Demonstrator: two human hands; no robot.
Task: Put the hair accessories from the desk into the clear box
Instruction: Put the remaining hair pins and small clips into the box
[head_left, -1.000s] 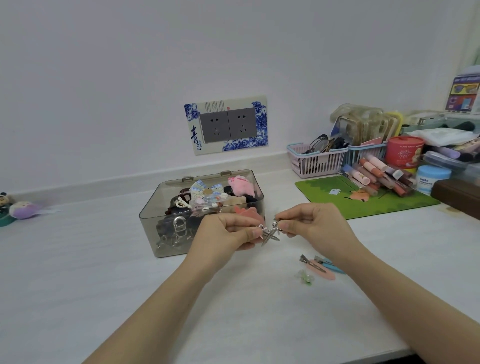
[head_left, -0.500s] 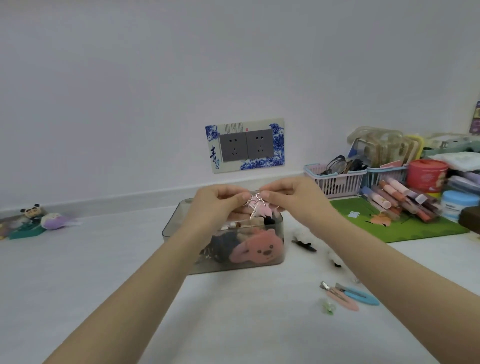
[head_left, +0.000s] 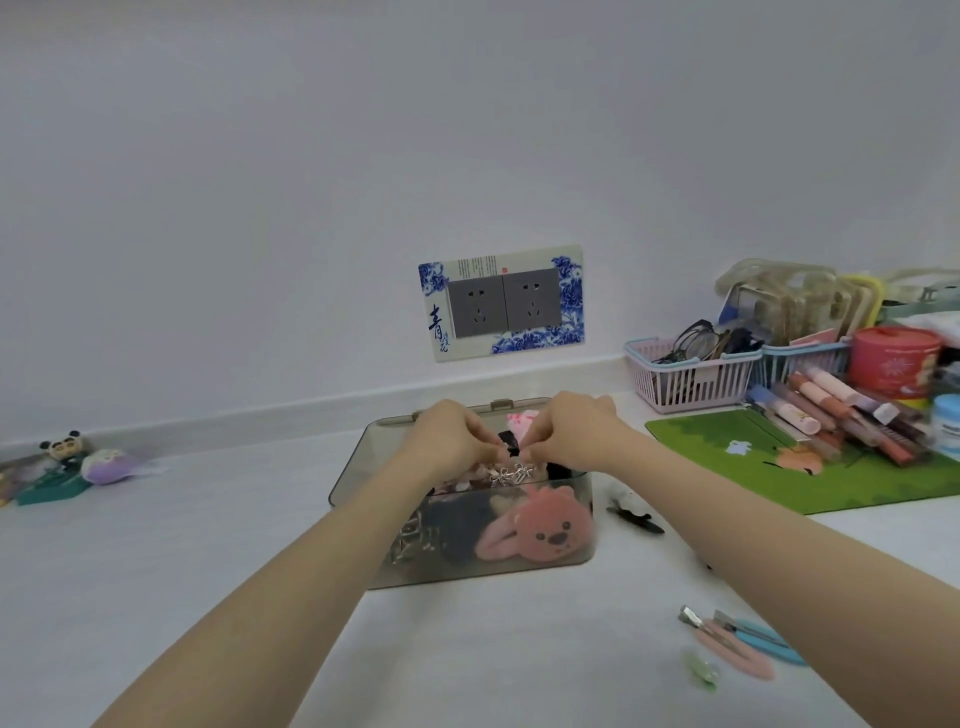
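Both hands' fingers pinch silver clips (head_left: 511, 475) over the clear box (head_left: 566, 558) on the white surface (head_left: 182, 545); wall sockets (head_left: 501, 304) at twelve o'clock.

**Plain wall, white bench, cluttered right corner**

A pale, bare wall (head_left: 363, 156) fills the upper half of the view, evenly lit with a faint bluish cast. A double socket (head_left: 503, 306) sits low on it, framed by a blue-and-white floral plate (head_left: 569, 312). A white skirting strip (head_left: 260, 415) runs where the wall meets the white bench (head_left: 182, 545). At the far right a green mat (head_left: 727, 441) lies on the bench, with a pink basket (head_left: 691, 379) behind it against the wall. At the far left edge small figurines (head_left: 62, 447) stand near the skirting.
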